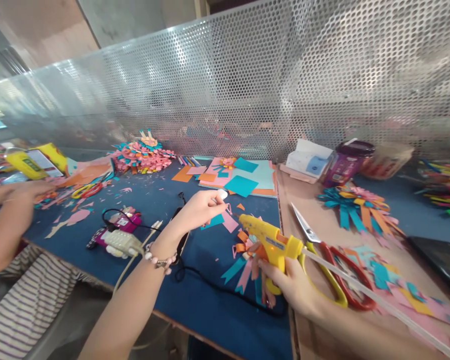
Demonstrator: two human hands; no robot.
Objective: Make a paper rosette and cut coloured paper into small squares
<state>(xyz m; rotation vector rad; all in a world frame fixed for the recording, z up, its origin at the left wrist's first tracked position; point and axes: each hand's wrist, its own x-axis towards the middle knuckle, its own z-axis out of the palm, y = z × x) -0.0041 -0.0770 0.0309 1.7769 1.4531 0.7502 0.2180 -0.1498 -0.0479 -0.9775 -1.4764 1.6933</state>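
My left hand [199, 211] is closed in a pinch above the blue table. A small pink paper loop [228, 207] shows at its fingertips, close to the nozzle of a yellow glue gun [267, 235]. My right hand [298, 287] is wrapped round the glue gun's handle, and a long translucent glue stick [360, 287] sticks out of its back. Under the gun lies a paper strip ornament [243, 272] with orange loops and teal and pink tails, partly hidden by my right hand. Teal and pink paper pieces [229, 221] lie just beyond my left hand.
Scissors [332, 260] with red and yellow handles lie right of the gun. Stacked coloured paper [262, 172] and a pink-and-teal paper pile [142, 156] stand by the perforated metal screen [232, 85]. A power strip [122, 242] lies left; another person's arm [13, 220] reaches in.
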